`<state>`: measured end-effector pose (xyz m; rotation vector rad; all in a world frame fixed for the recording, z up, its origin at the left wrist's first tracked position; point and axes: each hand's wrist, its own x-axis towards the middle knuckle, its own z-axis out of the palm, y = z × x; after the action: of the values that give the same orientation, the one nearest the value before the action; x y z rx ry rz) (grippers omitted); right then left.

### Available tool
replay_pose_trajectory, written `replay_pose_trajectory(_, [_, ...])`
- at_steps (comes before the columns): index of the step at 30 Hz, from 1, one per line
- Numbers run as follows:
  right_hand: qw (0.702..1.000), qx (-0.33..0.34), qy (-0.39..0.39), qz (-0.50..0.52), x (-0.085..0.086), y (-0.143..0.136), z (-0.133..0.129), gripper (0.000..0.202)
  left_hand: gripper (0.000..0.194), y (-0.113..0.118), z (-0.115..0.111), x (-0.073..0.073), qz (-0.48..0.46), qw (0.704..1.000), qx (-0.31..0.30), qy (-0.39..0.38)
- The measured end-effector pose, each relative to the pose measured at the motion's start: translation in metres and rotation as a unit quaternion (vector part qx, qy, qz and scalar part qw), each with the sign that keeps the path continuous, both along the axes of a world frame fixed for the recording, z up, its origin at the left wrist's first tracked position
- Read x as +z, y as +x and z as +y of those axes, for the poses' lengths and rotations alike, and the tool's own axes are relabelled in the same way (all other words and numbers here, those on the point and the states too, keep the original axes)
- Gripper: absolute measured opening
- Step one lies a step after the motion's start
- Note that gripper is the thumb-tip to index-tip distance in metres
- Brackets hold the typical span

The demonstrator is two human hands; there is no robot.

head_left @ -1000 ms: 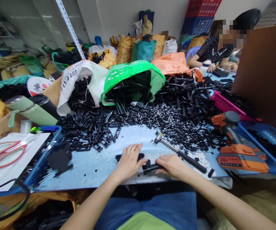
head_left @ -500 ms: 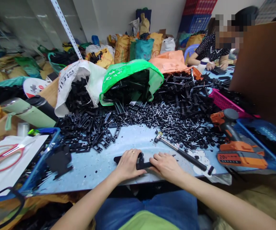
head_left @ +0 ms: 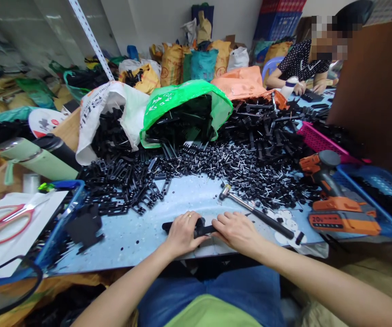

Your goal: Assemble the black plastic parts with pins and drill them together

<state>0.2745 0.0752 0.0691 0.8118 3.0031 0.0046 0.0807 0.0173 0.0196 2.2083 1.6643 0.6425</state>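
Grips a black part (head_left: 200, 228) with the left hand (head_left: 182, 232), fingers curled down tight over it. Pinches its other end with the right hand (head_left: 237, 230), fingers close together on it. Presses it from both sides, low on the blue table (head_left: 137, 236), near the front edge. Just behind the right hand, a hammer (head_left: 257, 213). Farther right, an orange drill (head_left: 335, 204). Behind all that, a big pile of black pieces (head_left: 243, 159) and a green bag (head_left: 182, 104).
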Motion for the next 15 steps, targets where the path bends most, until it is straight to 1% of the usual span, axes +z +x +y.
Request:
replay_pose_trajectory(4, [1.000, 0.015, -0.006, 0.004, 0.001, 0.000, 0.007, 0.023, 0.042, 0.001, 0.003, -0.002, 0.010, 1.000, 0.009, 0.007])
replay_pose_trajectory(7, [1.000, 0.020, -0.015, 0.009, -0.004, 0.003, 0.012, 0.026, 0.042, 0.005, 0.004, -0.003, 0.027, 1.000, 0.013, -0.005])
replay_pose_trajectory(8, [1.000, 0.017, -0.022, 0.012, -0.008, 0.005, 0.014, 0.028, 0.044, 0.006, 0.005, -0.003, 0.032, 0.999, 0.010, -0.015])
replay_pose_trajectory(10, [0.999, 0.013, -0.044, 0.021, -0.015, 0.012, 0.018, 0.033, 0.051, 0.009, 0.011, -0.001, 0.037, 0.999, -0.022, -0.033])
replay_pose_trajectory(12, [0.997, 0.002, -0.062, 0.038, -0.022, 0.022, 0.024, 0.035, 0.057, 0.007, 0.026, 0.001, 0.043, 0.997, -0.052, -0.034])
replay_pose_trajectory(13, [0.997, -0.018, -0.059, 0.049, -0.024, 0.028, 0.028, 0.034, 0.056, 0.003, 0.038, 0.003, 0.052, 0.997, -0.039, -0.031])
replay_pose_trajectory(14, [0.996, -0.050, -0.046, 0.057, -0.027, 0.034, 0.032, 0.033, 0.051, -0.002, 0.052, 0.004, 0.065, 0.997, -0.002, -0.027])
replay_pose_trajectory(15, [0.994, -0.092, -0.025, 0.060, -0.030, 0.040, 0.038, 0.030, 0.042, -0.008, 0.069, 0.005, 0.080, 0.995, 0.051, -0.027])
